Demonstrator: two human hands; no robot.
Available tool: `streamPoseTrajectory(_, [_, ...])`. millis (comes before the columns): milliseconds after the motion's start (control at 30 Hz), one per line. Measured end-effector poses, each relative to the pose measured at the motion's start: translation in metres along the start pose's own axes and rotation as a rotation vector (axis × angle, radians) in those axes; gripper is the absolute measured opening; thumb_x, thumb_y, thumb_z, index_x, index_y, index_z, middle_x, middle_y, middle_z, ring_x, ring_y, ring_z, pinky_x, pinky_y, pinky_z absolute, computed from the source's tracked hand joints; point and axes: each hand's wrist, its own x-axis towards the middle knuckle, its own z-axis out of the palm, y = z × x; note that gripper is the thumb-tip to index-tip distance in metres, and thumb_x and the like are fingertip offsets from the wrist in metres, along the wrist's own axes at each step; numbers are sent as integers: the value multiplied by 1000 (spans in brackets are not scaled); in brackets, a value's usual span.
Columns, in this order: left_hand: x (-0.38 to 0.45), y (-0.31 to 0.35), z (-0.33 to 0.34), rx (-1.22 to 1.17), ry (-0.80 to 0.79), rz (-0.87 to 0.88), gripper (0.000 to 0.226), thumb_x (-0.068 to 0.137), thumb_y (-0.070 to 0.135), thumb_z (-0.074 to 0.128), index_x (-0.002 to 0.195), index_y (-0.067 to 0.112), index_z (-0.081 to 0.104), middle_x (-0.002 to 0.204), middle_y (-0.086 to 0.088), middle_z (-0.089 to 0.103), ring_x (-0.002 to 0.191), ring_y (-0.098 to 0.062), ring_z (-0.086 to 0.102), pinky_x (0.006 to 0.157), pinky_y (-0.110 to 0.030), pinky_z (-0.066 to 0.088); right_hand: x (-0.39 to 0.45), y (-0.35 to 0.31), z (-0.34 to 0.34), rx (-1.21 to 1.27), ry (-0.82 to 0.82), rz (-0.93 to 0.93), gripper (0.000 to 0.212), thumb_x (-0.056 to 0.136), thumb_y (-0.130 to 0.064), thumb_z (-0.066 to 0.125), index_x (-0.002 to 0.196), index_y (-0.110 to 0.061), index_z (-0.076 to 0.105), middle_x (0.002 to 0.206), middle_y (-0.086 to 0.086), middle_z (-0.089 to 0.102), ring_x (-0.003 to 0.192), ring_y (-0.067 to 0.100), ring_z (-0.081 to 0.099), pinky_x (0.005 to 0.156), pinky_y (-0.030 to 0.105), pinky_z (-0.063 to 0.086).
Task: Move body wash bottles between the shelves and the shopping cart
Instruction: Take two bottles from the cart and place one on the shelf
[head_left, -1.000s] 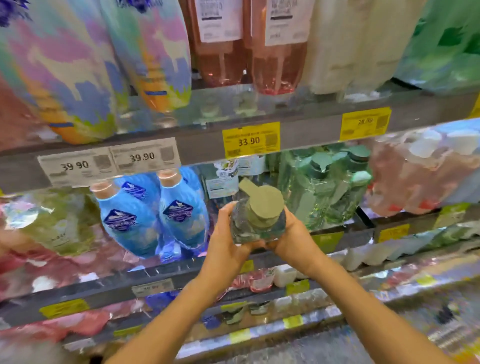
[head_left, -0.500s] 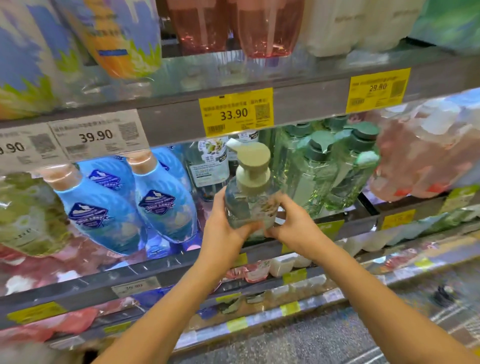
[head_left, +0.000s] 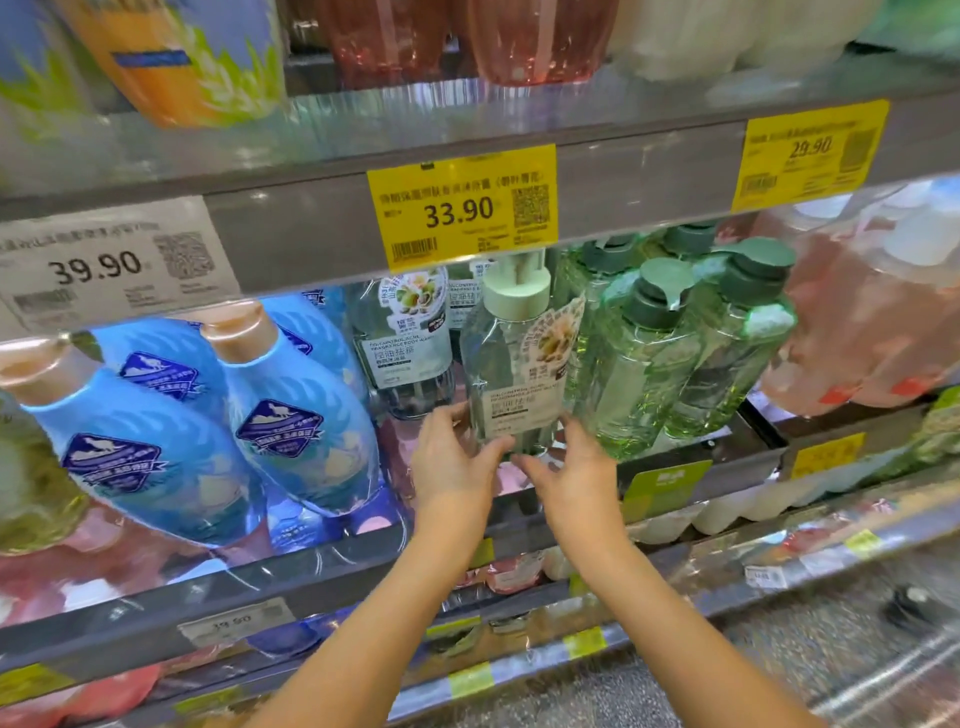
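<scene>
Two hands of mine sit nearest the camera, just below the yellow 33.90 price tag (head_left: 462, 208), which I will use as my landmark. My left hand (head_left: 452, 462) and right hand (head_left: 574, 467) cup the base of the clear body wash bottle (head_left: 514, 364) from either side, fingers curled lightly round its lower edge, thumbs nearly meeting in front. A second ago I had it tipped toward me in the air, pump cap facing up at the camera — now it stands upright, directly under the tag, pump head tucked just beneath the shelf lip (head_left: 291, 244). I judge this one is going back on the shelf, and the placement is nearly done; whether its base fully rests on the shelf I cannot tell, since my fingers hide it. Behind it, under the tag, stand matching clear bottles (head_left: 405, 338). Just right of the tag's column are the green pump bottles (head_left: 665, 353), touching my bottle's side; to the left, the blue bottles (head_left: 291, 415). No cart shows.
</scene>
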Motion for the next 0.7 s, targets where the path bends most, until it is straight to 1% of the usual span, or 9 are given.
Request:
streamPoseTrajectory(67, [7, -1, 4, 22, 26, -25, 39, 76, 21, 77, 109, 9, 59, 107, 0, 58, 96, -10, 53, 78, -17, 37, 7, 0, 8, -21, 13, 14, 54, 82, -19, 72, 129, -7, 50, 116, 13, 62, 104, 27, 58, 85, 30, 44])
streamPoseTrajectory(167, [15, -10, 11, 31, 49, -75, 34, 77, 26, 76, 101, 6, 62, 99, -3, 61, 92, -16, 57, 76, -22, 40, 26, -5, 13, -102, -18, 47, 57, 85, -24, 68, 135, -11, 45, 116, 13, 62, 102, 28, 59, 81, 29, 43])
streamPoseTrajectory(267, [15, -15, 15, 5, 19, -109, 26, 79, 24, 74, 96, 8, 64, 88, 0, 62, 85, -16, 60, 73, -23, 43, 41, -9, 19, -77, -17, 0, 56, 83, -23, 71, 132, -9, 49, 112, 14, 65, 104, 30, 61, 85, 35, 50])
streamPoseTrajectory(333, [16, -15, 16, -37, -2, -103, 16, 82, 21, 72, 92, 12, 65, 82, 5, 63, 79, -10, 61, 68, -15, 45, 47, -9, 21, -61, -14, -51, 49, 81, -21, 72, 125, -8, 54, 108, 14, 68, 102, 30, 62, 84, 38, 51])
streamPoseTrajectory(400, [21, -12, 15, -53, -18, -98, 6, 84, 20, 69, 84, 16, 65, 73, 10, 61, 71, -3, 58, 59, -5, 41, 52, -10, 23, -51, -35, -67, 43, 82, -18, 71, 122, -8, 56, 106, 13, 68, 98, 28, 63, 80, 38, 52])
streamPoseTrajectory(467, [28, -12, 13, -27, -15, -81, 11, 86, 20, 66, 76, 19, 66, 65, 13, 60, 65, -3, 57, 55, -4, 38, 55, -11, 24, -36, -44, -68, 43, 81, -17, 71, 121, -8, 57, 104, 13, 68, 95, 28, 64, 79, 39, 53])
streamPoseTrajectory(533, [35, -13, 12, 3, -14, -61, 18, 87, 20, 64, 69, 18, 68, 59, 12, 60, 61, -6, 55, 53, -9, 36, 57, -10, 23, -30, -41, -85, 42, 80, -18, 72, 118, -7, 59, 102, 13, 69, 92, 29, 65, 80, 37, 52])
streamPoseTrajectory(633, [42, -12, 11, 24, -40, -40, 18, 88, 17, 63, 73, 13, 72, 62, 5, 63, 63, -12, 56, 53, -16, 33, 63, -13, 21, -24, -58, -91, 41, 80, -15, 72, 118, -7, 59, 106, 10, 69, 93, 27, 65, 80, 29, 49])
streamPoseTrajectory(700, [45, -9, 10, 31, -68, -21, 14, 89, 12, 62, 87, 9, 75, 80, -1, 71, 75, -11, 58, 61, -14, 35, 69, -18, 19, -16, -81, -78, 41, 81, -13, 70, 120, -7, 58, 110, 10, 68, 99, 26, 64, 80, 25, 46])
